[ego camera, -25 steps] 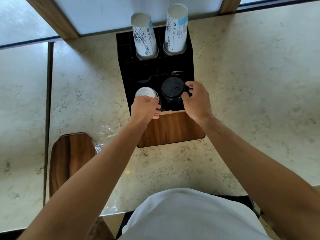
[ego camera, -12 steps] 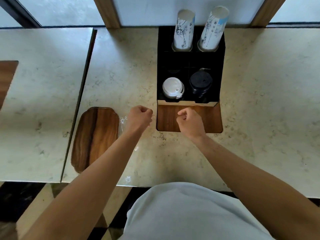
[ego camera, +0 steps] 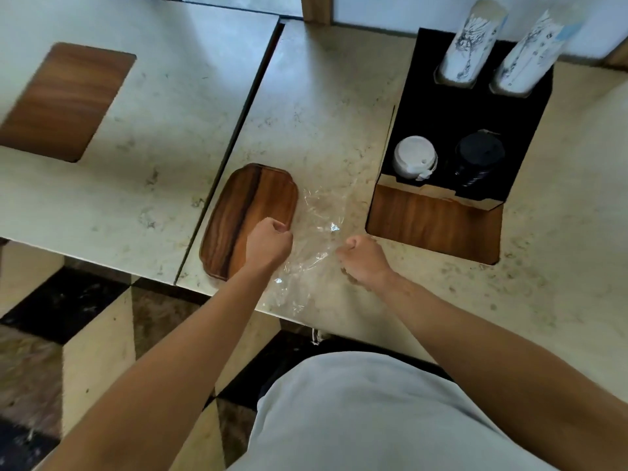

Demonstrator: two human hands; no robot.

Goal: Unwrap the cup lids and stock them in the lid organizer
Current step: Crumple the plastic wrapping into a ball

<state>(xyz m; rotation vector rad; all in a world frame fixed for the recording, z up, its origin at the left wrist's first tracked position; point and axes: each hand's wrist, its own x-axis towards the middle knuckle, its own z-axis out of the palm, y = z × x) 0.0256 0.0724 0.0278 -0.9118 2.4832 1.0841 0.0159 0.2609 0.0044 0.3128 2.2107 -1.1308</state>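
Observation:
The black lid organizer (ego camera: 445, 120) stands at the right on the marble counter. A stack of white lids (ego camera: 414, 158) fills its front left slot and a stack of black lids (ego camera: 479, 159) its front right slot. Clear plastic wrap (ego camera: 312, 232) lies crumpled on the counter between my hands. My left hand (ego camera: 268, 244) is a closed fist at the wrap's left edge, over the end of a wooden tray. My right hand (ego camera: 365, 261) is a closed fist at the wrap's right side. Neither fist visibly holds anything.
Two stacks of printed paper cups (ego camera: 467, 45) stand in the organizer's rear slots. A wooden tray (ego camera: 238, 215) lies left of the wrap. The organizer's wooden front panel (ego camera: 435, 222) faces me. A second counter with a wood inlay (ego camera: 64, 100) sits left, across a dark gap.
Both hands drew back from the lid stacks in the organizer and came down as fists on either side of the plastic wrap. The view swung left.

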